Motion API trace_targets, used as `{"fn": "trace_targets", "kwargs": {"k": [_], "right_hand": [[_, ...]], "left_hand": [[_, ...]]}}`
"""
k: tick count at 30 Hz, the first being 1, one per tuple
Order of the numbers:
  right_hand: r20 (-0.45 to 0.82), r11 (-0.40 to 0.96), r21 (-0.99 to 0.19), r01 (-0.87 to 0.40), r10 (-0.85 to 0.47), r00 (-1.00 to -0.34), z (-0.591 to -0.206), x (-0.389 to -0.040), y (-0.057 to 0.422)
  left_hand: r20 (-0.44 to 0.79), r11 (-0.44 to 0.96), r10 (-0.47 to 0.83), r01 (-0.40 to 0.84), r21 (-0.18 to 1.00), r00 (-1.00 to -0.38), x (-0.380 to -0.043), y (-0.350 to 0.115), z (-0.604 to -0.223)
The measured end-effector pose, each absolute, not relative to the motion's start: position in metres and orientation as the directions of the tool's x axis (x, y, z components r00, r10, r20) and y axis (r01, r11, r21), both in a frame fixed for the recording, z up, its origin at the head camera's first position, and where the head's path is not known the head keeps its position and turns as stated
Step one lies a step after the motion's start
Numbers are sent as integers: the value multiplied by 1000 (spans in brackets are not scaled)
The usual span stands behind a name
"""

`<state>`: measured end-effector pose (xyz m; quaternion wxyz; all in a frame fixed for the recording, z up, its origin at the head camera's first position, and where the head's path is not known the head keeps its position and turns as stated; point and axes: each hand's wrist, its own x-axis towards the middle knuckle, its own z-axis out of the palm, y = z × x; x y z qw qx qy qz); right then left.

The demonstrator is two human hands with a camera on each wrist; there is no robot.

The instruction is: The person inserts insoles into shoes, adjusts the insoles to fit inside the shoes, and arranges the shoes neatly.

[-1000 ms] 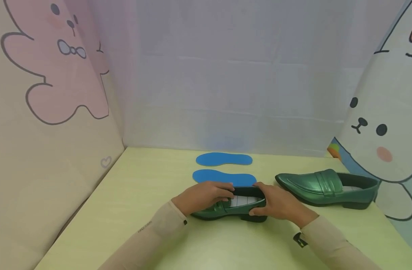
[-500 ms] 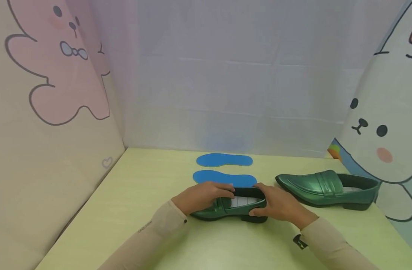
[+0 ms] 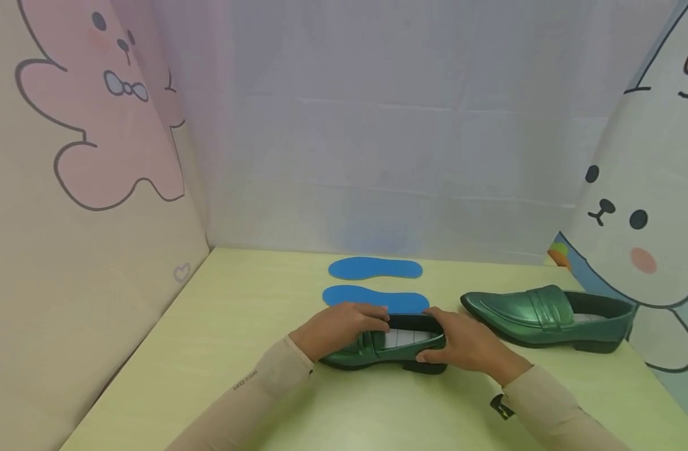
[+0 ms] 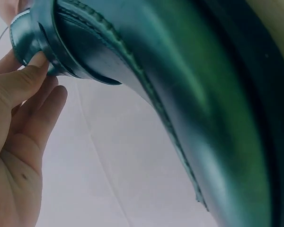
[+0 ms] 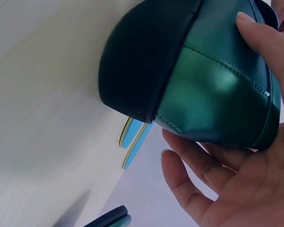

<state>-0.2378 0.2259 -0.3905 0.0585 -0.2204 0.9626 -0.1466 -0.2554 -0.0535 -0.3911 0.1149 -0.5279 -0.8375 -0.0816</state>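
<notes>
A green metallic loafer (image 3: 378,357) stands on the table in front of me, toe to the left, its pale lining showing through the opening. My left hand (image 3: 339,326) reaches over the front part; in the left wrist view its thumb and fingers (image 4: 35,71) pinch the edge of the tongue by the strap. At the heel, my right hand (image 3: 467,341) grips with the thumb on the near side and the fingers on the far side. The right wrist view shows the heel (image 5: 208,94) between that thumb and fingers. The toe is partly hidden by the left hand.
Just behind the held loafer lies a blue insole (image 3: 378,298), with another blue insole (image 3: 375,268) farther back. A second green loafer (image 3: 513,313) stands to the right, toe pointing left. Printed cloth walls (image 3: 344,156) enclose the yellow table (image 3: 254,288).
The head view has shifted very slightly. Both hands keep their hold on the loafer, and the insoles and second loafer stay in place.
</notes>
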Motion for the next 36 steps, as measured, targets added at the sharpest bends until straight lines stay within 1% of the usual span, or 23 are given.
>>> {"fn": "trace_targets", "kwargs": {"k": [7,13,18,21,25,27,31,34,36], "right_hand": [[-39,863,-289,-413,-442,-896,-391,-238,224],[-39,864,-289,-413,-442,-896,-391,-238,223],[-38,865,-290,-410,-438,-898,-391,-237,224],[-23,862,-286,-418,-443,-896,-390,-237,225],[-5,863,-274,-424,-442,-897,-389,-238,227],[-3,863,-275,-423,-441,-898,-389,-238,227],[-16,860,-290,-419,-442,-897,-390,-238,227],[-22,859,-301,-415,-441,-897,-391,-237,226],[-22,861,-297,-413,-439,-898,-392,-237,226]], "left_hand": [[327,425,860,904,-34,-392,-257,-54,-392],[394,449,829,892,-49,-396,-256,-56,-392],[382,467,820,884,-17,-426,-253,-58,-392],[375,502,802,865,-2,-465,-250,-60,-390],[398,543,766,839,19,-505,-247,-60,-392],[410,552,756,834,20,-510,-247,-59,-393],[403,539,765,842,27,-503,-247,-59,-396],[359,527,781,848,61,-511,-248,-61,-396],[320,537,783,839,84,-533,-249,-63,-397]]}}
